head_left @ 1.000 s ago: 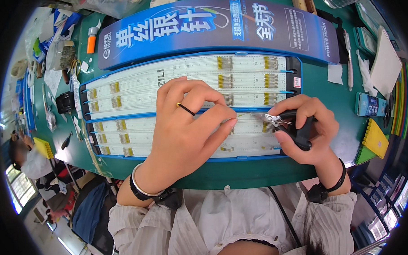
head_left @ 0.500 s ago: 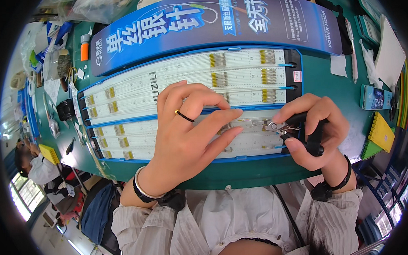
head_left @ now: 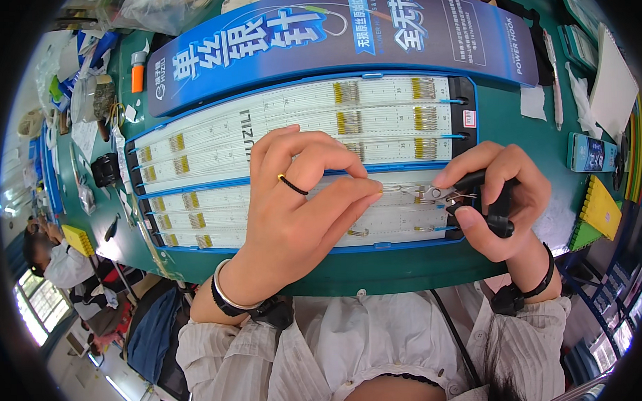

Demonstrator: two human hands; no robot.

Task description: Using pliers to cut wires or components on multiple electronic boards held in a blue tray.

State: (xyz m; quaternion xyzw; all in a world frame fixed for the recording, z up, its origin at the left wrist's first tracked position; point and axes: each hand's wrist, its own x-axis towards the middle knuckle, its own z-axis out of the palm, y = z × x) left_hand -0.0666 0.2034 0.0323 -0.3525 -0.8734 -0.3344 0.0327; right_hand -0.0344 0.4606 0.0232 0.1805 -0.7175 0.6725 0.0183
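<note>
My left hand (head_left: 299, 190) pinches the yellowish end of a small fishing hook (head_left: 398, 189) between thumb and index finger, the other fingers curled above. My right hand (head_left: 508, 197) is wrapped round small pliers (head_left: 434, 194) with black handles and a metal head. Their jaws point left at the thin metal by my left fingertips; whether they grip it cannot be made out. Both hands hover over a long blue-edged fishing rig case (head_left: 310, 102), lying open. Rows of tied hooks (head_left: 347, 122) with yellow bindings and pale lines fill its white ruled panels. My left hand hides its middle.
Behind the case lies its long blue printed sleeve (head_left: 273, 43). An orange-capped tube (head_left: 137, 76) stands at the left, near a small black object (head_left: 105, 170). At the right are a light blue box (head_left: 591, 153), a yellow notepad (head_left: 596, 212) and a white pad (head_left: 614, 81).
My left thumb and index finger have closed from apart into a pinch at the hook. The pliers in my right hand have shifted very slightly.
</note>
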